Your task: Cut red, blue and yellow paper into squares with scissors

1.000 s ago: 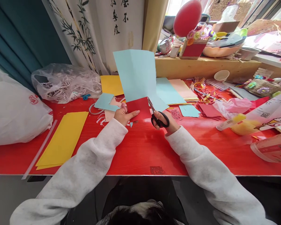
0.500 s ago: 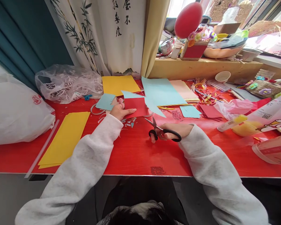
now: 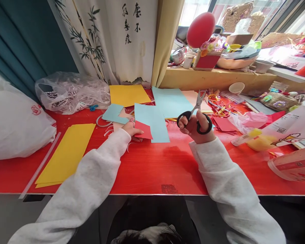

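My left hand (image 3: 132, 129) pinches a small red paper piece (image 3: 143, 130) between thumb and fingers. Just behind and right of it, a light blue paper (image 3: 158, 122) reaches toward the middle of the table. A smaller blue piece (image 3: 114, 114) lies on pink paper to the left. Raised on the right, my right hand (image 3: 197, 127) has its fingers through the black handles of scissors (image 3: 198, 103). The blades point up and away, slightly parted, touching no paper.
Yellow sheets (image 3: 66, 152) lie at the left beside a white plastic bag (image 3: 17, 122). Another yellow sheet (image 3: 128, 95) and a large blue sheet (image 3: 171, 100) are at the back. A pink tub (image 3: 295, 164), glue tube (image 3: 246, 137) and red papers (image 3: 225, 124) are at the right.
My right hand has lifted and turned the scissors upward, away from the papers. The red piece in my left hand has tilted and lowered; the blue paper beside it now shows as a broad sheet.
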`<state>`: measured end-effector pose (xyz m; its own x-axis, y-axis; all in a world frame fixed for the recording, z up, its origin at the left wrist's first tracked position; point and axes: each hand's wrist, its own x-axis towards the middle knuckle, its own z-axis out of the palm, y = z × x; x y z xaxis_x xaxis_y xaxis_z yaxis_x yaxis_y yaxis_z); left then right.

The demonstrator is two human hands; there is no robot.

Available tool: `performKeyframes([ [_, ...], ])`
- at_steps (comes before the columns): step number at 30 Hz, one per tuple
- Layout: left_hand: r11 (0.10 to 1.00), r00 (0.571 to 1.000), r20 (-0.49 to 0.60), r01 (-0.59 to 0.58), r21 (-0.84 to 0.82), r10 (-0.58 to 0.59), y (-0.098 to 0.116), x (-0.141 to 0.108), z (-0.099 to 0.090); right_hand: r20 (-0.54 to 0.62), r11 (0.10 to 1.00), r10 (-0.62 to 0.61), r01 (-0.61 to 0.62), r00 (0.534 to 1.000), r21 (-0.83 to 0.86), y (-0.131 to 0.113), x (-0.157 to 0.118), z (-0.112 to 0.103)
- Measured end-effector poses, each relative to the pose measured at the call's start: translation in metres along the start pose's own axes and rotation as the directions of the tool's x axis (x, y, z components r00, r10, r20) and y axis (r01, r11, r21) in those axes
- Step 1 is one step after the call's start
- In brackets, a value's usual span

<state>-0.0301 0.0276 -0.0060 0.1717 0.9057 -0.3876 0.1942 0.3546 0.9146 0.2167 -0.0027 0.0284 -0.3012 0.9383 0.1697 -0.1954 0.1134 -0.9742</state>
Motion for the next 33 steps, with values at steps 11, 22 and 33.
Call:
performKeyframes([
  [11, 0.996, 1.000, 0.013, 0.023, 0.081, -0.024, 0.006, -0.001, -0.002, -0.067, 0.975, 0.177, -0.185, 0.982, -0.123, 0.018, 0.006, -0.004],
  [22, 0.977, 0.978, 0.053, -0.196, -0.078, 0.201, 0.017, -0.011, 0.000, -0.027, 0.931, 0.266, -0.265, 0.963, -0.251, 0.030, 0.006, 0.009],
  [33, 0.985, 0.977, 0.145, -0.140, -0.096, 0.153, 0.023, -0.025, 0.006, -0.111, 0.945, 0.215, -0.235, 0.970, -0.225, 0.027, 0.005, 0.024],
])
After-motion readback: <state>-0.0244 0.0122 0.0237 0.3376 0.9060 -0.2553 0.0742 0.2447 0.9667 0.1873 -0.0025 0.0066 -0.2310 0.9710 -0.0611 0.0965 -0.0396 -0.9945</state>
